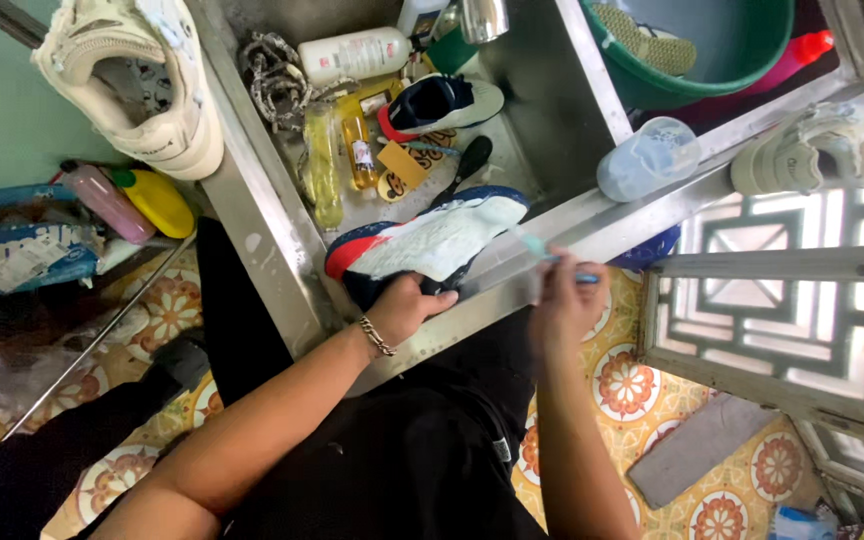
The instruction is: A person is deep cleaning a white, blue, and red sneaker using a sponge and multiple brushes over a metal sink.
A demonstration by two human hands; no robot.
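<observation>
Left grip: our left hand, with a chain bracelet at the wrist, is clenched on the heel end of a sneaker that is navy, red and white.
Sneaker: it lies sole up, its pale sole facing us, across the near edge of the steel sink; its toe points away from the left grip towards the right.
Right grip: our right hand is closed around the handle of a light blue brush, which we take for a toothbrush.
Brush: its head reaches from the right grip up to the toe end of the sole; we cannot tell whether the bristles touch.
Beyond the left grip: in the sink lie a second navy sneaker, a dark-handled brush, yellow bottles, a white bottle and a chain.
Beyond the right grip: a clear plastic container lies on the steel surface, a white shoe just past it, a green basin further off.
Far left of the grips: a cream sneaker sits on the ledge.
Below: a patterned tile floor.
</observation>
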